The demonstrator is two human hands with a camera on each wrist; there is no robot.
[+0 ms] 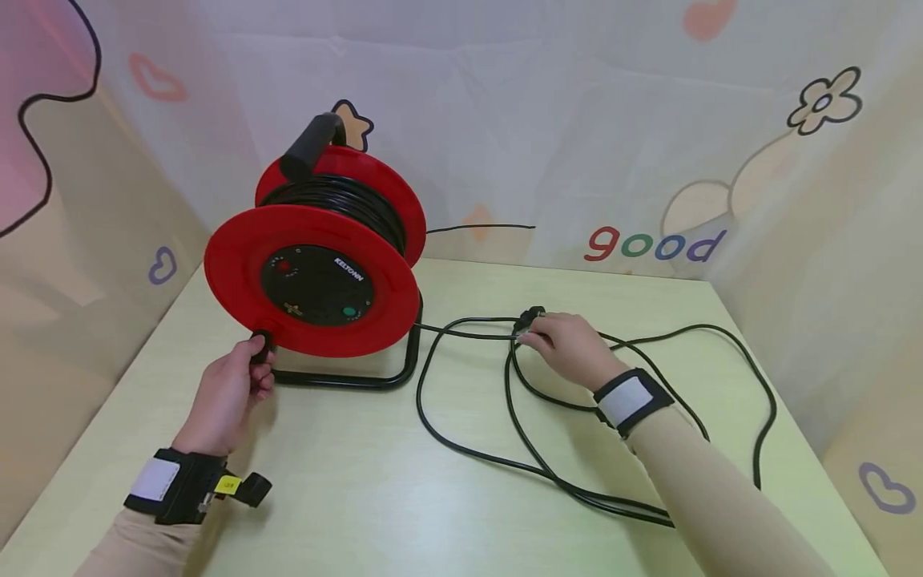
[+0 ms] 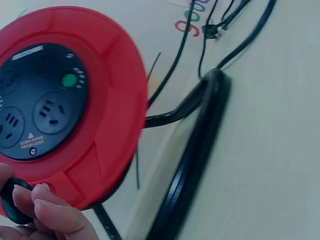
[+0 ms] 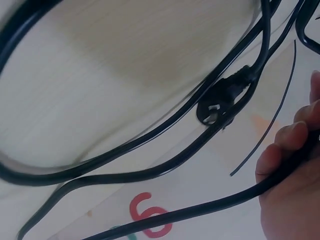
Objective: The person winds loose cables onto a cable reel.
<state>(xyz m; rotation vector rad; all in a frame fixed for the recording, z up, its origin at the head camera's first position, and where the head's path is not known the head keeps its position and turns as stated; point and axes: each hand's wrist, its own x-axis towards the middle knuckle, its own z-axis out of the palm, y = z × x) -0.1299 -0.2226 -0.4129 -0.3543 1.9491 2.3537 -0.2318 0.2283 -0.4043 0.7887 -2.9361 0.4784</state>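
Observation:
A red cable reel (image 1: 234, 256) with a black socket panel (image 1: 317, 284) stands on the table at the left, black cord wound on its drum. My left hand (image 1: 223, 393) grips the small black crank knob (image 1: 261, 346) low on its front flange. In the left wrist view, the fingers (image 2: 65, 217) curl round that knob. My right hand (image 1: 573, 349) holds the black cable (image 1: 472, 335) running from the reel, which passes through its curled fingers in the right wrist view. Close beside this hand lies the black plug (image 3: 215, 105), its metal pins showing.
Loose loops of cable (image 1: 436, 437) spread across the middle and right of the pale table (image 1: 346, 497). The reel rests on a black tube frame (image 1: 346, 379) and has a black carry handle (image 1: 310, 148) on top. A printed cloth (image 1: 505, 144) hangs behind and at both sides.

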